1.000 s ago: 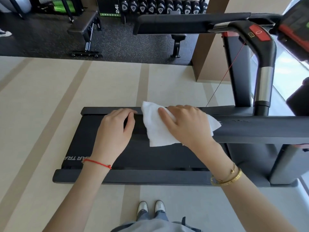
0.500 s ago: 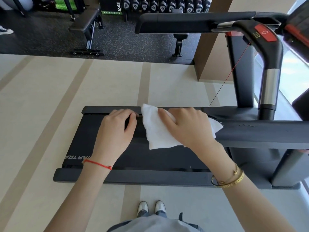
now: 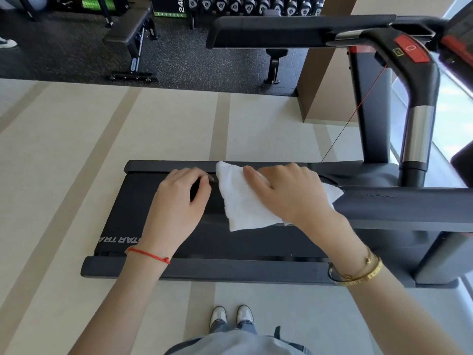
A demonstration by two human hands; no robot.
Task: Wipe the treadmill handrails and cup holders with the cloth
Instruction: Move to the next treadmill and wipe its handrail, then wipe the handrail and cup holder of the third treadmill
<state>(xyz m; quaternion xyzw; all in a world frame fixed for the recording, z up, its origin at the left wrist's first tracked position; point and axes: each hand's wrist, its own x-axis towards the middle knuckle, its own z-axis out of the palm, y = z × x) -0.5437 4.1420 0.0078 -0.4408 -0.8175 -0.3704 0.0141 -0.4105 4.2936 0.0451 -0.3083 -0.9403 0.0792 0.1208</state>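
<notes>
The near treadmill handrail (image 3: 396, 206) is a dark grey bar running in from the right at waist height. A white cloth (image 3: 243, 208) lies draped over its left part. My right hand (image 3: 289, 196) sits on top of the cloth with its fingers curled over it and the rail. Just left of the cloth, my left hand (image 3: 176, 208) grips the free end of the same rail. The far handrail (image 3: 281, 32) runs across the top of the view. No cup holder can be made out.
The treadmill belt (image 3: 133, 213) lies below the hands. A curved bar with a red stop button (image 3: 410, 51) and a thin red safety cord (image 3: 358, 106) stand at right. A weight bench (image 3: 128, 34), a dumbbell rack (image 3: 256, 5) and a brown pillar (image 3: 327, 85) lie beyond.
Both hands and the cloth keep their places on the near rail. Only the view shifts slightly.
</notes>
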